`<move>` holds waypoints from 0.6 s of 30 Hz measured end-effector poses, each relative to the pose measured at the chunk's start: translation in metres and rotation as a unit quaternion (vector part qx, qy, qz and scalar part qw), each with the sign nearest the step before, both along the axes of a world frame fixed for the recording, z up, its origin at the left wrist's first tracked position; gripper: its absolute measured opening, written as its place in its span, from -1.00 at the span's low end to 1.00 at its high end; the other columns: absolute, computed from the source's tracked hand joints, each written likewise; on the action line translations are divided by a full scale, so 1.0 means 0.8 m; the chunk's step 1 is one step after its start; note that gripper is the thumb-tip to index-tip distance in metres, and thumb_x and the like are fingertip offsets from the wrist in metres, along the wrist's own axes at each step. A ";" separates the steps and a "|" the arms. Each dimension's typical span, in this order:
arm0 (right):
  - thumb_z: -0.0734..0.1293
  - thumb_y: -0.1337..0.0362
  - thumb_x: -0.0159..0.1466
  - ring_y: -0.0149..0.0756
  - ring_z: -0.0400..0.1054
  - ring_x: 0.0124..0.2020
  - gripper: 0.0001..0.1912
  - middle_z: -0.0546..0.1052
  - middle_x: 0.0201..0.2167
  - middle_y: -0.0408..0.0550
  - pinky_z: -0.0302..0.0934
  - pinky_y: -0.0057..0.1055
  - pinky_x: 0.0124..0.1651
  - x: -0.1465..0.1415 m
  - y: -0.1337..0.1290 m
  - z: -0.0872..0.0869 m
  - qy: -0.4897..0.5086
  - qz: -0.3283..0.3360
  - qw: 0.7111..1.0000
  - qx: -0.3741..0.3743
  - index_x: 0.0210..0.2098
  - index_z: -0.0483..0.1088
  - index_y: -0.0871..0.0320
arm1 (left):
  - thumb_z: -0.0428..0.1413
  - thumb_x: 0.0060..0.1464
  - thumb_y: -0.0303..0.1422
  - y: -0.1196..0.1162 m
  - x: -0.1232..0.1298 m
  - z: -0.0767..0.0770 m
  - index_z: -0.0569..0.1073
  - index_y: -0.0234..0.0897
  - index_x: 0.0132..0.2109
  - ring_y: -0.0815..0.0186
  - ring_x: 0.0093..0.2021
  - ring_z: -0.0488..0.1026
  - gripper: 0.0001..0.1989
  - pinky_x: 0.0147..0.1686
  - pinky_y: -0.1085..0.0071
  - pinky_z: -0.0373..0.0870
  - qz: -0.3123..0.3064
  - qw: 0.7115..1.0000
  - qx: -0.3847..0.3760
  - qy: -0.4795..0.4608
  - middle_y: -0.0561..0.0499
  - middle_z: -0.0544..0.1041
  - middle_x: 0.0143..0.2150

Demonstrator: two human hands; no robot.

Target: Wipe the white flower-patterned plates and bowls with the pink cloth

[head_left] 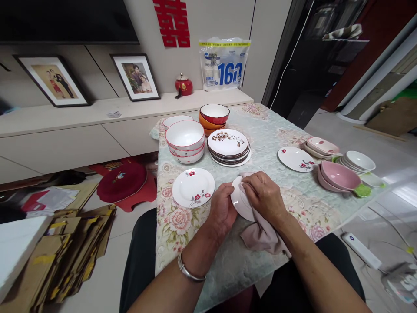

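A small white plate (241, 201) is tilted up above the table's near part. My left hand (223, 209) grips its left edge, with the thumb on the near face. My right hand (264, 195) is closed on a pinkish cloth (263, 234) and presses it against the plate's upper right part; the cloth's loose end hangs down over the table. To the left lies a white plate with red flowers (193, 188). Beyond my hands stands a stack of brown-rimmed plates (228, 143), beside stacked white bowls with red rims (185, 137).
On the flowered tablecloth (179, 221), red and orange bowls (214, 114) stand at the back. Another flowered plate (296, 159), pink bowls (340, 176) and small white bowls (360, 161) are at the right. A red stool (122, 182) and flattened cardboard (78, 248) are at the left.
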State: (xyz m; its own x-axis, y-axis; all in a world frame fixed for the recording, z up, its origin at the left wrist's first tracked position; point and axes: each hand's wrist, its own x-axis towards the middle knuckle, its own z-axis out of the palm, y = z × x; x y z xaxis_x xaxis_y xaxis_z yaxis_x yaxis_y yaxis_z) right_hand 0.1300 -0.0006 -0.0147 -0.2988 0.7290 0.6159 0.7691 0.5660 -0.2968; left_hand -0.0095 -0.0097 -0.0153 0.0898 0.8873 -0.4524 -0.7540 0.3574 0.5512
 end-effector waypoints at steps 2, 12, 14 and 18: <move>0.24 0.35 0.39 -0.17 0.39 -0.23 -0.87 0.48 -0.32 0.03 0.32 -0.25 -0.17 0.003 0.002 -0.002 -0.005 -0.047 0.999 0.006 -0.23 0.44 0.14 | 0.18 -0.25 -0.51 0.001 0.000 -0.003 0.52 -0.34 -0.37 0.29 -0.35 0.45 -0.83 -0.28 0.36 0.36 0.007 1.000 0.000 0.002 0.00 0.57 -0.39; 0.23 0.33 0.40 -0.20 0.38 -0.18 -0.84 0.48 -0.26 0.04 0.33 -0.25 -0.12 -0.008 -0.007 0.007 0.006 0.041 0.999 -0.007 -0.18 0.47 0.12 | 0.23 -0.11 -0.41 0.000 0.003 0.004 0.57 -0.38 -0.26 0.32 -0.39 0.43 -0.80 -0.23 0.35 0.36 -0.050 0.997 0.051 -0.042 0.00 0.56 -0.39; 0.23 0.32 0.41 -0.19 0.38 -0.19 -0.82 0.47 -0.27 0.04 0.32 -0.25 -0.12 -0.002 -0.004 0.004 0.005 0.000 1.000 -0.013 -0.18 0.48 0.13 | 0.23 -0.14 -0.43 0.000 0.002 0.004 0.59 -0.39 -0.23 0.25 -0.32 0.48 -0.75 -0.21 0.33 0.36 -0.050 0.997 0.051 -0.034 -0.04 0.59 -0.35; 0.25 0.32 0.39 -0.17 0.36 -0.24 -0.83 0.47 -0.32 0.03 0.29 -0.23 -0.17 0.010 0.006 -0.003 0.003 -0.083 0.997 -0.009 -0.23 0.49 0.15 | 0.22 -0.18 -0.47 0.000 0.000 0.000 0.58 -0.35 -0.23 0.20 -0.24 0.51 -0.73 -0.19 0.31 0.37 -0.029 0.999 0.030 -0.011 -0.06 0.62 -0.27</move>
